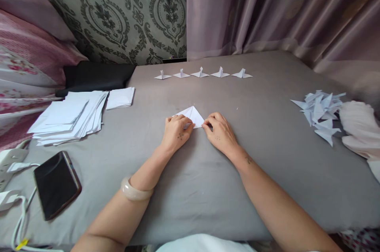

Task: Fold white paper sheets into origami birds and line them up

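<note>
A white sheet of paper (194, 115), creased and folded to a point at its far end, lies on the grey cloth between my hands. My left hand (178, 131) covers its left part, thumb and fingers pinched on the near edge. At the right corner, my right hand (219, 131) pinches the paper between thumb and index finger. Beyond them stands a row of several small folded paper figures (201, 72) with spread wings.
Stacks of white paper (68, 115) and a smaller pile (120, 97) lie at the left, near a phone (57, 184) and a power strip (12, 165) with cables. A heap of folded paper pieces (320, 109) sits at the right beside a pale cloth (358, 123). Curtains (219, 10) hang behind.
</note>
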`<act>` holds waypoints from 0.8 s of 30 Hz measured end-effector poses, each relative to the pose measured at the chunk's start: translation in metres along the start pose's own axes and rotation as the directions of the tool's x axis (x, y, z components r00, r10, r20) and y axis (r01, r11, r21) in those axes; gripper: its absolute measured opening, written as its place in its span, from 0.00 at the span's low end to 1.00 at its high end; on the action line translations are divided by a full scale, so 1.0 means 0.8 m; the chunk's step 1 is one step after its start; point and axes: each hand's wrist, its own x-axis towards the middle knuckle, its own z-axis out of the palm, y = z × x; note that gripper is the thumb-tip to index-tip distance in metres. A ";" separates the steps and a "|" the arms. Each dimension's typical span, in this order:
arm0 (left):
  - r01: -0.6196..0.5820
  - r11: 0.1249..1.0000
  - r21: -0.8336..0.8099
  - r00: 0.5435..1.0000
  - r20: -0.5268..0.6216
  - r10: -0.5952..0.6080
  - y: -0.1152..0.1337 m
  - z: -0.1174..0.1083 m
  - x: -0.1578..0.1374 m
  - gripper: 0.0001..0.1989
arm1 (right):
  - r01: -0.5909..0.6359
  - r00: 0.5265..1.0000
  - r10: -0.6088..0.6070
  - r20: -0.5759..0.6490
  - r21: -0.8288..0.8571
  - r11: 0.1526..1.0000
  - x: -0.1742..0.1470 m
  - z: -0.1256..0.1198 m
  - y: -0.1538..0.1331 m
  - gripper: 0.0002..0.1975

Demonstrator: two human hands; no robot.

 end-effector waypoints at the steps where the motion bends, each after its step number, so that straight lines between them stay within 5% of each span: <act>1: 0.001 1.000 0.001 1.000 0.000 -0.001 0.000 0.000 0.000 0.07 | 0.002 1.000 -0.002 0.007 -0.008 1.000 0.001 0.000 0.000 0.06; 15: 0.041 0.999 -0.004 0.999 0.033 -0.041 0.001 0.000 0.005 0.06 | -0.001 0.998 0.010 0.065 -0.143 0.990 0.007 0.003 -0.004 0.06; 24: 0.053 0.999 -0.009 0.997 0.057 -0.053 -0.001 0.000 0.006 0.06 | -0.039 0.997 0.033 0.064 0.104 0.994 0.007 -0.010 0.010 0.04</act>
